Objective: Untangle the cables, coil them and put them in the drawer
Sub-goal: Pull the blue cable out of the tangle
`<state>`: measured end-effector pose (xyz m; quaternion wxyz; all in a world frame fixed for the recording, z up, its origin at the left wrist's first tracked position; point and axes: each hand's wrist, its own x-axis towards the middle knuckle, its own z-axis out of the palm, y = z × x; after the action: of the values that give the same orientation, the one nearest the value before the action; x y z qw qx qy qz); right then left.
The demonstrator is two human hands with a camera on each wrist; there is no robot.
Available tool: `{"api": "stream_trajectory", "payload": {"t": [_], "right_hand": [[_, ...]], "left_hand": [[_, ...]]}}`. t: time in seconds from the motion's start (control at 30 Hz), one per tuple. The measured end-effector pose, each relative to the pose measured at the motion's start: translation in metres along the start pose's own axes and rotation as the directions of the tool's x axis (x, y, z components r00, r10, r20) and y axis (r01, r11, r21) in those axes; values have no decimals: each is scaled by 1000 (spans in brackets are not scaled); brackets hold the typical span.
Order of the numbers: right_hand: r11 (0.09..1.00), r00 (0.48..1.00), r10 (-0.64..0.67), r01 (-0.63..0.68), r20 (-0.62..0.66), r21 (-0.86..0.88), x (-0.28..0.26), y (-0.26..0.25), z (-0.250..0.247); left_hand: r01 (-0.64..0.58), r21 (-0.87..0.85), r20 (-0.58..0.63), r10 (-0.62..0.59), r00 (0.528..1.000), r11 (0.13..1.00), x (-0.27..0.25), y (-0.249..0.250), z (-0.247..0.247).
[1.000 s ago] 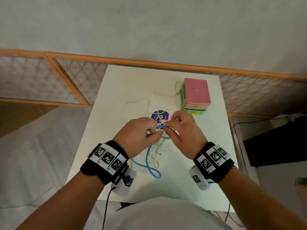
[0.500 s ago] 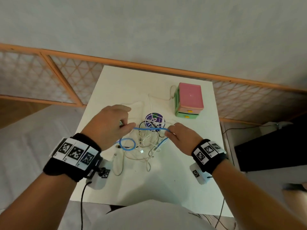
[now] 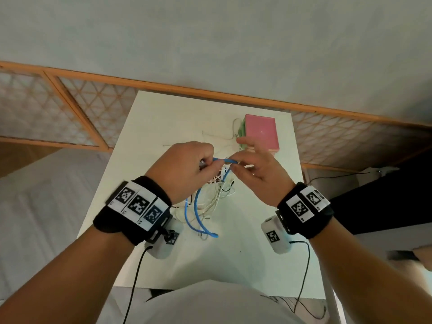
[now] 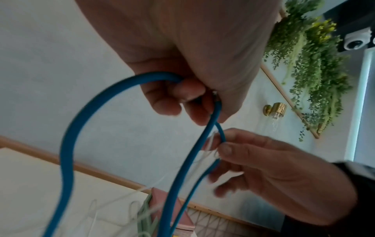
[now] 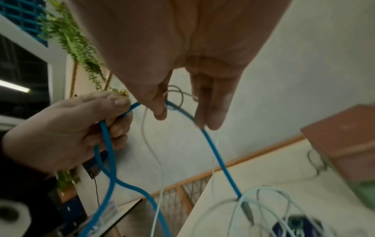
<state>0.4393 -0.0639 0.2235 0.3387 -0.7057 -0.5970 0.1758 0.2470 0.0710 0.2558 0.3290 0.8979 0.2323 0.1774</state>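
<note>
A blue cable (image 3: 195, 212) hangs in loops from my left hand (image 3: 205, 160), whose fingers curl round it (image 4: 69, 152). A short stretch runs across to my right hand (image 3: 233, 165), which pinches it between thumb and forefinger together with a thin white cable (image 5: 154, 152). Both hands are raised above the table (image 3: 233, 253). A tangle of white cables (image 3: 216, 197) lies under them, and the blue cable (image 5: 215, 154) runs down into it. Its clear plug (image 5: 105, 213) dangles below my left hand. The small drawer unit (image 3: 260, 134), pink on top and green below, stands at the back right.
A white cable end (image 3: 230, 134) trails on the table beside the drawer unit. A round purple sticker (image 5: 298, 224) lies under the tangle. A wooden lattice rail (image 3: 93, 108) runs behind the table. Black wrist-camera leads (image 3: 135, 284) hang over the front edge.
My left hand has moved right and met the right hand, and both have risen. The blue cable, stretched flat between them before, now hangs in loops from the left hand.
</note>
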Motion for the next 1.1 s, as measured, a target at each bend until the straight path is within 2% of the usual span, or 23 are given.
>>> {"api": "stream_trajectory", "payload": {"t": [0.1, 0.13, 0.2, 0.33, 0.47, 0.6, 0.73, 0.83, 1.0, 1.07, 1.1], "right_hand": [[972, 982, -79, 37, -173, -233, -9, -13, -5], [960, 969, -110, 47, -220, -274, -10, -19, -9], [966, 953, -130, 60, -274, -250, -9, -32, -19], [978, 972, -93, 48, -217, -202, -7, -45, -45], [939, 988, 43, -90, -145, -331, -7, -24, -56], [894, 973, 210, -233, -100, -383, -20, 13, -55], [832, 915, 402, -352, 29, -429, -46, 59, -50], [754, 850, 525, -445, 37, -484, -68, 94, -48], [656, 735, 676, -569, 50, -497, -103, 144, -39], [665, 720, 690, -587, 78, -461, -116, 156, -33], [683, 723, 684, -591, 94, -430, -123, 163, -31]], "left_hand": [[-5, 78, 16, 3, 1000, 997, 1, 0, -3], [-10, 92, 24, 8, 1000, 996, 1, 0, -2], [-27, 103, 22, 25, 999, 994, 1, 3, -1], [-26, 62, -9, 27, 1000, 998, 3, 15, 0], [-26, -12, -36, 26, 999, 1000, 0, 33, -6], [-31, -23, 43, 32, 999, 999, -3, 39, -12], [-42, 63, 102, 35, 994, 997, -2, 19, -5], [-44, 95, 72, 38, 997, 995, -5, 2, -4], [-67, -38, -28, 66, 997, 997, -14, -22, -15], [-36, -84, -44, 32, 998, 996, -16, -39, -21], [20, -92, -11, -21, 1000, 996, -18, -47, -26]]}}
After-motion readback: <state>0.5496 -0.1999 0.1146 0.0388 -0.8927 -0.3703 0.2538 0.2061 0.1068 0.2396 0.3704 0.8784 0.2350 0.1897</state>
